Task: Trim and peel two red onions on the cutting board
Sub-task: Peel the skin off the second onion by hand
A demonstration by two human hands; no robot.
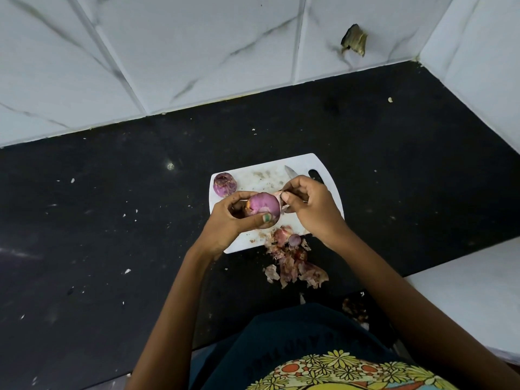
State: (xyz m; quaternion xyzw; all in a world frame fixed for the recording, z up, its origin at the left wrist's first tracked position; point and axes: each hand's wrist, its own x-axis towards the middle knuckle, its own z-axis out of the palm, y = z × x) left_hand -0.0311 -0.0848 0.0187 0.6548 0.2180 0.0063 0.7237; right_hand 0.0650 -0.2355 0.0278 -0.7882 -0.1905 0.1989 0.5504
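Just above the near part of the cutting board (315, 161), one red onion (264, 207) was held in the curled left hand (233, 220), while a strip of its skin (278, 195) was pinched by the right hand (309, 206). A second onion (224, 184) was set at the board's far left corner, a knife (291, 173) lay behind the right hand, and peelings (292, 263) were heaped on the black worktop (112, 220).

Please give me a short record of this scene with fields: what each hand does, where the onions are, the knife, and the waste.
left hand: grips the held onion above the cutting board
right hand: pinches a strip of skin at that onion's end
second onion: lies on the board's far left corner
knife: on the board, partly hidden behind the right hand
onion peels: heap at the board's near edge and on the black countertop
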